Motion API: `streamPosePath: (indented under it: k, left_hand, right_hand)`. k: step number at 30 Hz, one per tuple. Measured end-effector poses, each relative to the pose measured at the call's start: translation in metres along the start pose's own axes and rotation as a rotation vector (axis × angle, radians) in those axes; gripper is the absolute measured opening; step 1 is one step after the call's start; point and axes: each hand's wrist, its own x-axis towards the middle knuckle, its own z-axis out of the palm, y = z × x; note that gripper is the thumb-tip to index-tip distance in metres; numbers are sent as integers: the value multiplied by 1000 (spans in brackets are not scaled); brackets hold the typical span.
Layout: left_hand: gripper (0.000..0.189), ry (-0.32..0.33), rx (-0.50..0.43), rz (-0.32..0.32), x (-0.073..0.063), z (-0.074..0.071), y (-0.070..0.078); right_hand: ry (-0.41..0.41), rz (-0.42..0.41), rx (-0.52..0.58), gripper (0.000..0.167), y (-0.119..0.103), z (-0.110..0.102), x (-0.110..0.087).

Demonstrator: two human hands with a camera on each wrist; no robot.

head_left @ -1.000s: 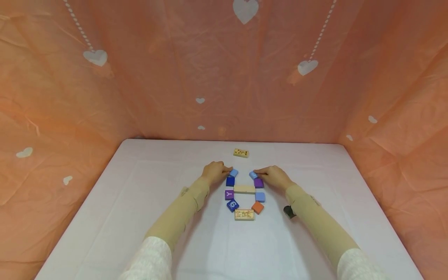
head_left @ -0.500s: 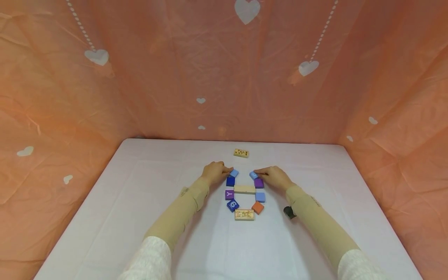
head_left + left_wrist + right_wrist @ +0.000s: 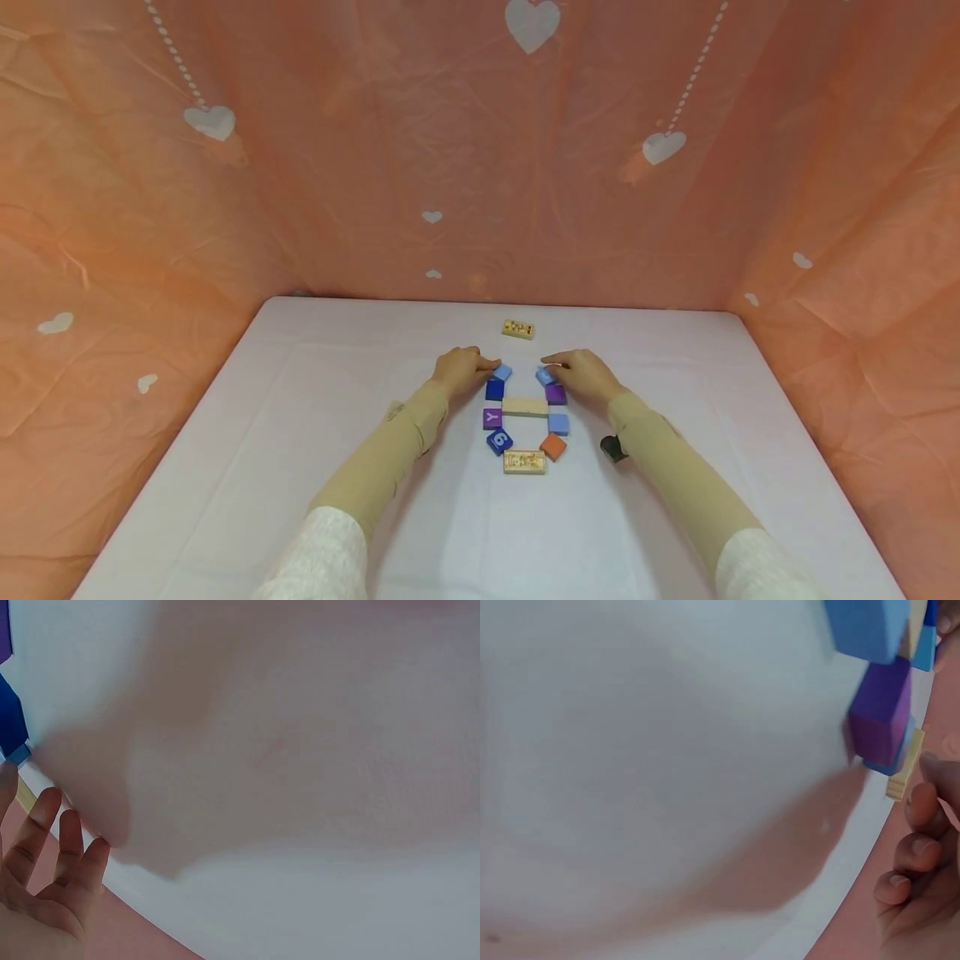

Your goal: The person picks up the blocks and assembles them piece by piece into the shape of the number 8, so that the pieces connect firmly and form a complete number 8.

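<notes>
Two facing columns of coloured blocks lie on the white table. My left hand (image 3: 459,368) touches the outer edge of the light blue block (image 3: 503,372) at the left column's far end. Its other fingers (image 3: 94,862) spread out in the left wrist view; the thumb is hidden. At the right column's far end, my right hand (image 3: 583,372) hovers over another light blue block (image 3: 544,377), its index finger raised. In the right wrist view its fingers (image 3: 917,851) are loosely bent, with no block between them. A dark blue block (image 3: 495,390) and a purple block (image 3: 556,394) sit nearer.
A plain wooden plank (image 3: 525,407) lies between the columns. Nearer are a purple Y block (image 3: 492,418), a blue 6 block (image 3: 499,442), a light blue block (image 3: 558,424), an orange block (image 3: 553,447) and a printed plank (image 3: 524,462). Another printed plank (image 3: 518,329) lies farther back.
The right hand has lifted slightly and its index finger has come away from the light blue block. The left hand and the blocks stay almost where they were.
</notes>
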Motion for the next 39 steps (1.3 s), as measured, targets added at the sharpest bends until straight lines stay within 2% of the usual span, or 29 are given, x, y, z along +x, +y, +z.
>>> streamPosePath:
  k: [4, 10, 17, 23, 27, 31, 39]
  left_hand:
    - [28, 1, -12, -8, 0, -1, -1]
    - [27, 6, -20, -35, 1, 0, 1]
    - [26, -27, -129, -105, 1, -1, 5]
    - [25, -23, -148, -123, 1, -3, 7]
    - [24, -22, -147, -111, 2, -2, 7]
    - [24, -23, -164, -124, 2, -1, 7]
    - [23, -7, -205, -171, 1, -4, 5]
  right_hand:
    - [-22, 70, 27, 30, -5, -2, 11]
    - [-28, 85, -49, 39, -18, -6, 24]
    - [-55, 198, -126, 46, -33, -6, 34]
    - [-25, 166, -283, 44, -36, 0, 47]
    - [-48, 164, -341, 42, -34, 4, 51]
    - [-61, 171, -351, 40, -34, 6, 51]
    - [-36, 182, -262, 35, -37, 4, 48]
